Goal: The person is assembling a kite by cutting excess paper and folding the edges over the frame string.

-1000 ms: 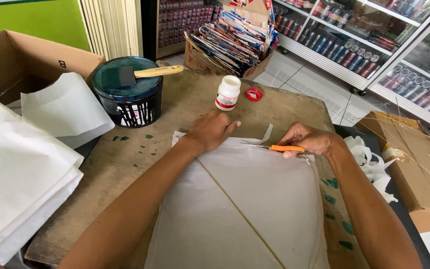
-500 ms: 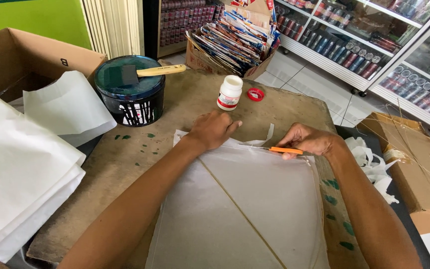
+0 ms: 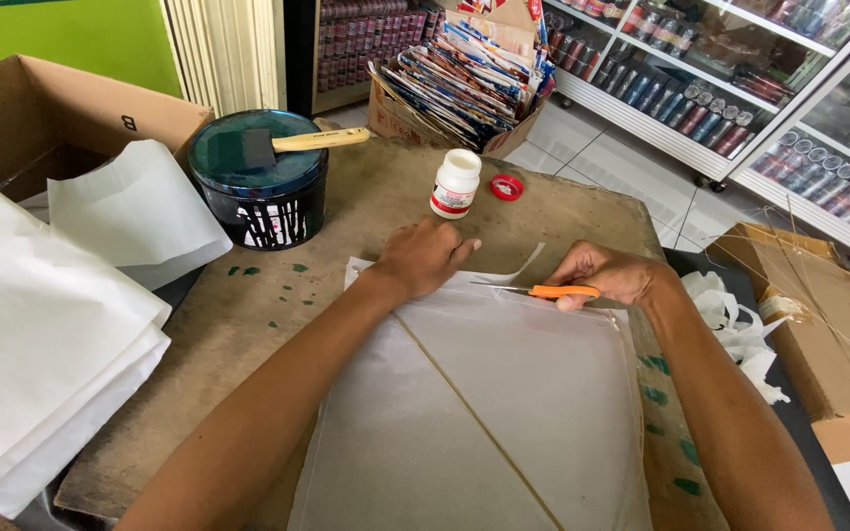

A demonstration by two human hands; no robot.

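Scissors [image 3: 548, 291] with orange handles lay in the right hand [image 3: 610, 275], just right of the frame's centre, the fingers closed around the handles and the blades pointing left along the top edge of a white paper sheet [image 3: 504, 393]. A thin stick ran diagonally across that sheet. The left hand [image 3: 425, 258] pressed flat on the sheet's upper left corner, fingers spread and holding nothing. Above the hands stood a small white bottle [image 3: 455, 184] with its red cap [image 3: 507, 187] just beside it. At upper left sat a dark paint bucket [image 3: 260, 192] with a brush [image 3: 292, 146] resting across its top.
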